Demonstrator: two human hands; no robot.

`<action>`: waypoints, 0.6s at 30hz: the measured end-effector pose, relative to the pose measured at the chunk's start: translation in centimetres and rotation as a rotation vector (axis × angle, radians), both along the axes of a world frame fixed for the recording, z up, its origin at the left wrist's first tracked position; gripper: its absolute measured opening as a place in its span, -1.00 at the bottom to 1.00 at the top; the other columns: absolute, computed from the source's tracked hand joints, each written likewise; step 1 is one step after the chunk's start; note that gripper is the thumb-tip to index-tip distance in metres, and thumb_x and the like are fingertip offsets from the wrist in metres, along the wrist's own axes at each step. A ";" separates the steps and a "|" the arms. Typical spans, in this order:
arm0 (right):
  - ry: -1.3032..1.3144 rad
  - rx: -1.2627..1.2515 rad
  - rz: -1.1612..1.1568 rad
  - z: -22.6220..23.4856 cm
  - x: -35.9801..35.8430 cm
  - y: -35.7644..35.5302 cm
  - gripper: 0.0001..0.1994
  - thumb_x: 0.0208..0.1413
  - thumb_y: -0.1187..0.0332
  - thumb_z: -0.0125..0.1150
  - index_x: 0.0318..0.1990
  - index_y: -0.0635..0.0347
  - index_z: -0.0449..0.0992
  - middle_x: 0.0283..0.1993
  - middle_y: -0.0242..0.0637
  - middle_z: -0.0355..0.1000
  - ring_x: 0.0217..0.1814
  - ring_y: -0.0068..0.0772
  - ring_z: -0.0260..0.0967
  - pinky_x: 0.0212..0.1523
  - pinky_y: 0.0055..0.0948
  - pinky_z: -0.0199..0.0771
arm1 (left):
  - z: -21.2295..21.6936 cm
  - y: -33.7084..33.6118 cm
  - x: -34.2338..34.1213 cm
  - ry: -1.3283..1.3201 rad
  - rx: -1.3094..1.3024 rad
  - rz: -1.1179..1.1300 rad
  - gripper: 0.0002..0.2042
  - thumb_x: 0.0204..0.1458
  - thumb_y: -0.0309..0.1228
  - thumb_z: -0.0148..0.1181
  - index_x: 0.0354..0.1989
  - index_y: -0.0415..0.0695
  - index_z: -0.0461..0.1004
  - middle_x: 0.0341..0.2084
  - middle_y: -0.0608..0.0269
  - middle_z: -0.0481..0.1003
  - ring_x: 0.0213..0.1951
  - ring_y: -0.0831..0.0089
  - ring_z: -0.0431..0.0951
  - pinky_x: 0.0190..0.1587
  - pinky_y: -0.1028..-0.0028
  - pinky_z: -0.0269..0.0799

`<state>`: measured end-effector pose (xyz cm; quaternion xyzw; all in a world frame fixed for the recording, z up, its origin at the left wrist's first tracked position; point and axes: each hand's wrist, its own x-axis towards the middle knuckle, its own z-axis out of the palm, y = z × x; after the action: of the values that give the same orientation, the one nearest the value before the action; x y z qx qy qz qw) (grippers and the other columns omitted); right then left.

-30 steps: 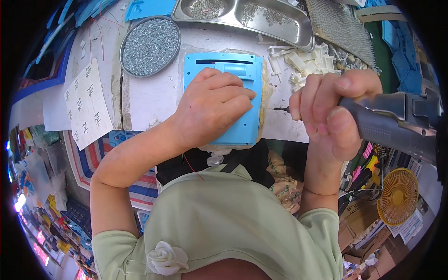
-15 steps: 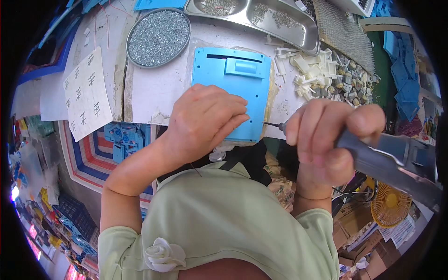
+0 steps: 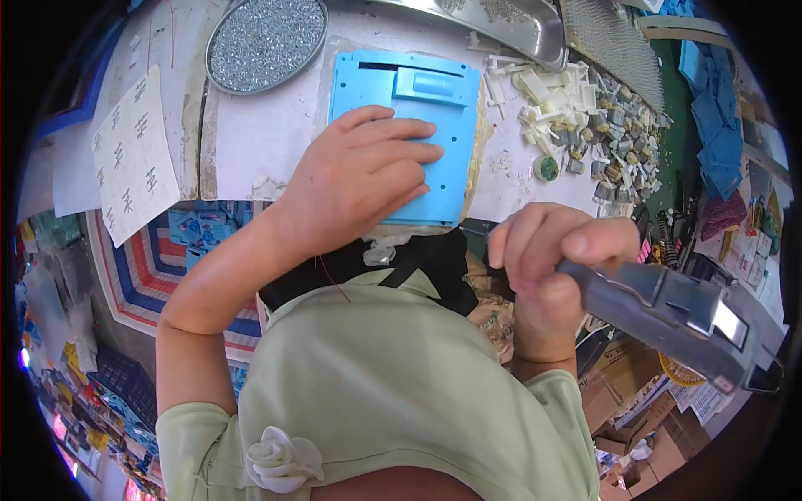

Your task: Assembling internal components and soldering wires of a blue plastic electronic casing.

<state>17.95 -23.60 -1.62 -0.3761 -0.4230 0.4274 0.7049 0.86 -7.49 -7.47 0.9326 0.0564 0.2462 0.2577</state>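
A flat light-blue plastic panel (image 3: 447, 179) lies on the table before me, with a long slot and a raised block near its far end. Over the panel's left part rests my left hand (image 3: 355, 171), fingers stretched out and slightly spread, gripping nothing. My right hand (image 3: 543, 259) is wrapped round a dark grey electric screwdriver (image 3: 660, 309), held in the air to the right of the panel's near corner. The tool's thin bit points left toward that corner; whether its tip touches anything cannot be made out.
A round dish of small silver screws (image 3: 267, 42) stands at the far left, beside a steel tray (image 3: 547, 50). White plastic parts (image 3: 551, 96) and small grey blocks (image 3: 618, 150) are heaped right of the panel, near a small green disc (image 3: 545, 169). Handwritten paper (image 3: 138, 154) hangs over the left edge.
The whole view has shifted, so the table sits higher in it. My right hand has drawn the screwdriver nearer to me and tilted it. My left fingers are spread wider; the green disc has come into sight.
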 end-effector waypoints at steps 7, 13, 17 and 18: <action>-0.172 -0.061 -0.160 -1.5 -2.0 0.4 -0.64 0.20 0.25 0.40 -0.07 0.06 0.28 -0.60 -0.38 0.24 -0.60 -0.45 0.21 -0.51 -0.36 0.40 | -0.6 0.1 -0.3 0.013 -0.108 -0.002 -0.86 0.02 -0.45 0.37 -0.24 -0.10 0.58 -0.08 0.37 0.64 0.14 0.32 0.57 0.29 0.05 0.28; -0.472 0.030 -0.067 -2.3 -2.2 1.0 -0.71 0.23 0.43 0.31 -0.15 0.09 0.22 -0.60 -0.33 0.28 -0.60 -0.42 0.29 -0.55 -0.32 0.46 | -0.9 -0.1 -0.3 -0.002 -0.161 0.016 -0.88 0.04 -0.45 0.35 -0.24 -0.08 0.58 -0.10 0.39 0.65 0.14 0.34 0.57 0.32 0.01 0.23; -0.027 0.121 -0.116 -0.3 -1.7 2.2 -0.81 0.09 0.56 0.32 -0.38 0.29 0.36 -0.63 -0.23 0.34 -0.63 -0.28 0.32 -0.54 -0.33 0.49 | -1.0 0.2 -0.5 -0.008 -0.170 0.003 -0.87 0.04 -0.44 0.36 -0.25 -0.08 0.58 -0.10 0.39 0.65 0.14 0.35 0.57 0.33 0.00 0.21; -0.068 0.100 -0.116 -0.3 -2.0 2.8 -0.80 0.10 0.55 0.33 -0.38 0.29 0.35 -0.63 -0.23 0.34 -0.63 -0.28 0.31 -0.53 -0.33 0.49 | -1.0 0.1 -0.5 -0.013 -0.185 0.008 -0.88 0.04 -0.43 0.36 -0.26 -0.08 0.58 -0.10 0.38 0.64 0.14 0.35 0.57 0.33 0.00 0.20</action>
<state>15.92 -20.77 -1.90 -0.3787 -0.4450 0.3511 0.7316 0.34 -7.36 -8.51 0.9030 0.0812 0.2469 0.3421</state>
